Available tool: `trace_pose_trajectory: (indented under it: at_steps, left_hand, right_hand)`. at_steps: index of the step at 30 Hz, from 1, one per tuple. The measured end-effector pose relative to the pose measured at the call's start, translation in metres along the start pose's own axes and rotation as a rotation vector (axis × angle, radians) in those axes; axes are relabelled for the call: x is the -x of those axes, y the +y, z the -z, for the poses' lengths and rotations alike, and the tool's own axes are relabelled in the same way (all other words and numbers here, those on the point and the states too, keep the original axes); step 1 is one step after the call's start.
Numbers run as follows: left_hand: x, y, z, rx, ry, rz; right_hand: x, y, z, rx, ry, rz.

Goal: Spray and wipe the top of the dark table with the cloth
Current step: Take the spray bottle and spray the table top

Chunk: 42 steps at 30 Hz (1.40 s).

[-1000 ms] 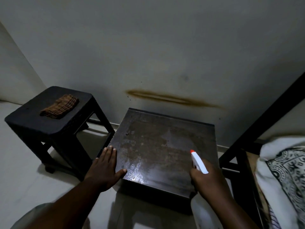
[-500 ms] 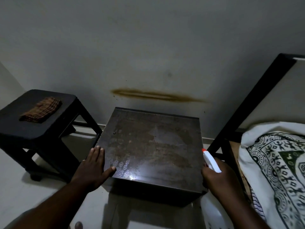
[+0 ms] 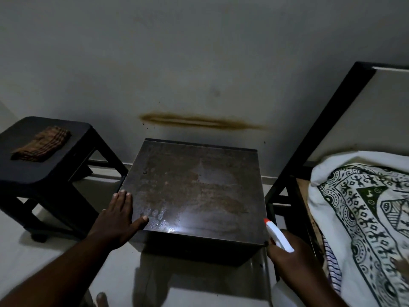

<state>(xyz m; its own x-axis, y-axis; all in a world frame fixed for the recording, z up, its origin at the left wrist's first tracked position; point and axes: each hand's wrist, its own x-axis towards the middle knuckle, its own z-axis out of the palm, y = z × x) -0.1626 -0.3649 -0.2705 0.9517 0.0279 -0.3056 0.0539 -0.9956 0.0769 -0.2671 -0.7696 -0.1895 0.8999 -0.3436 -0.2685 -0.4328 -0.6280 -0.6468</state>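
The dark table [image 3: 194,187] stands in the middle against the wall, its top blotched brown and wet with droplets near the front left. My left hand [image 3: 117,218] lies flat and open on the table's front left corner, thumb on the top. My right hand [image 3: 290,255] holds a white spray bottle [image 3: 279,238] with an orange nozzle tip, just off the front right corner, nozzle pointing up and left over the top. A folded brown checked cloth [image 3: 41,144] lies on a black stool [image 3: 44,169] to the left, away from both hands.
A grey wall with a brown smear [image 3: 199,121] rises right behind the table. At the right stands a dark bed frame [image 3: 287,173] with patterned white bedding [image 3: 365,207]. Pale floor [image 3: 55,251] runs in front and between the stool and table.
The view has swung a little to the right. My right hand with the bottle has drawn back from over the top to beside the front right corner. My left hand stays on its corner.
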Motion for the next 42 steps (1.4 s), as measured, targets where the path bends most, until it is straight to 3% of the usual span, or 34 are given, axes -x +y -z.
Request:
trace_pose_trajectory:
  at_steps: [14,19,25,29,35,42]
  left_hand:
    - [-0.01,-0.01,-0.003,-0.023,-0.058,-0.005]
    - [-0.01,-0.01,-0.007,-0.006,-0.066,-0.004]
    - [-0.004,-0.004,-0.002,0.03,-0.05,0.023]
    - [0.0,0.0,0.001,0.03,-0.052,0.026]
    - [0.003,0.002,0.005,0.027,-0.061,0.017]
    - [0.004,0.006,0.007,-0.005,-0.059,0.011]
  right_hand:
    - [0.029,0.016,0.018,0.082,-0.141,0.001]
    - [0.034,0.025,0.025,0.108,-0.119,-0.006]
    - [0.038,0.016,0.019,0.042,-0.351,0.158]
    - [0.038,0.007,0.005,0.042,-0.268,0.188]
    - [0.033,-0.005,0.005,0.078,-0.304,0.219]
    - [0.023,-0.007,0.006,0.056,-0.224,0.203]
